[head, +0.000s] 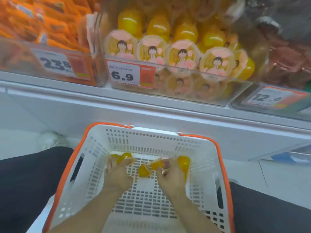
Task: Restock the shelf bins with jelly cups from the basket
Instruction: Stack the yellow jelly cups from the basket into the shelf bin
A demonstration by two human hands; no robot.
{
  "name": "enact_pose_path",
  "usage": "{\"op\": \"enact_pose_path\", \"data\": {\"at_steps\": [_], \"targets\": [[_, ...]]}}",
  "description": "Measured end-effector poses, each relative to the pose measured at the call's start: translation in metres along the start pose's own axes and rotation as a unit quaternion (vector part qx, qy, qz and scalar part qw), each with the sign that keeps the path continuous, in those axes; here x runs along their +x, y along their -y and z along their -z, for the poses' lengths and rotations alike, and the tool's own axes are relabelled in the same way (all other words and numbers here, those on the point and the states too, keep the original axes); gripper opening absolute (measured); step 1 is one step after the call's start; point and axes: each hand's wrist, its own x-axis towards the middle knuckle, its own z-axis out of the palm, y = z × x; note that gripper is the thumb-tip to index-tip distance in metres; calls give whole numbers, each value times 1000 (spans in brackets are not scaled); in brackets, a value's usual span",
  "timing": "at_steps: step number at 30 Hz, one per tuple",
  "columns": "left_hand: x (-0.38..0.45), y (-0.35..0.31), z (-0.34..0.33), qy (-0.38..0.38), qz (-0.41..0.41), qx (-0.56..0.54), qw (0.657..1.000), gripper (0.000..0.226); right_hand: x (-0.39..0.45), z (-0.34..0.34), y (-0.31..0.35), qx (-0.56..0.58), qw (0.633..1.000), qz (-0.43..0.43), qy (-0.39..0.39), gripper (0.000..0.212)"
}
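Note:
A white basket with an orange rim sits between my knees. Both my hands are down inside it. My left hand grips yellow jelly cups near the far left of the basket floor. My right hand grips more yellow jelly cups on the right. One loose yellow jelly cup lies between the hands. Above, a clear shelf bin with a 6.9 price tag holds several jelly cups with pink cartoon lids.
Left of that bin stands a clear bin of orange packets, priced 23.8. To the right is a bin tagged 12.0 with dark reddish packets. A white shelf ledge runs below the bins. My dark-trousered legs flank the basket.

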Motion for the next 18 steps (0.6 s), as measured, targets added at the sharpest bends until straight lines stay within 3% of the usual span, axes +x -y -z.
{"op": "enact_pose_path", "data": {"at_steps": [2, 5, 8, 13, 15, 18], "targets": [[12, 24, -11, 20, 9, -5, 1000, 86, 2, -9, -22, -71, 994, -42, 66, 33], [39, 37, -17, 37, 13, -32, 999, 92, 13, -16, -33, -103, 985, -76, 117, 50], [62, 40, -22, 9, 6, -56, 998, 83, 24, -26, -29, -106, 980, -78, 148, 50], [80, 57, -17, -30, 4, -115, 993, 49, 36, -59, -14, -100, 981, -69, 151, 36], [75, 63, -13, -31, 3, -77, 997, 39, 36, -70, -11, -106, 983, -71, 133, 39], [63, 60, -10, 10, 26, -6, 1000, 46, 33, -85, -11, -139, 969, -86, 185, 56]]}}
